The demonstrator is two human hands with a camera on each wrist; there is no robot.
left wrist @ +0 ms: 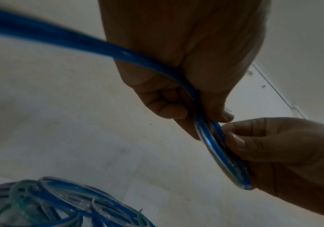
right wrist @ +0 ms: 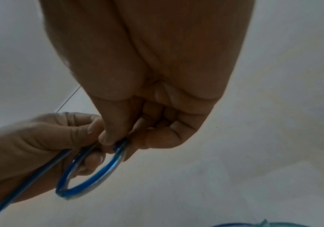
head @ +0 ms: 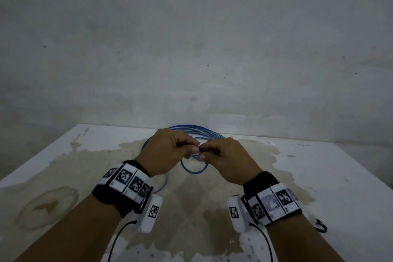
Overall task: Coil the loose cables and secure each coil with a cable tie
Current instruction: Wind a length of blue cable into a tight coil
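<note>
A blue cable forms a small loop hanging below both hands over the table. My left hand pinches the cable at the top of the loop, and my right hand pinches it right beside, fingertips nearly touching. In the left wrist view the blue cable runs through the curled left fingers down to the right hand. The right wrist view shows the small loop held between both hands. A bundle of blue and pale green cables lies behind the hands. No cable tie is visible.
The white table is stained brown in its middle and left. A grey wall rises just behind its far edge. A strand of blue cable trails under my left wrist. The cable bundle sits low in the left wrist view.
</note>
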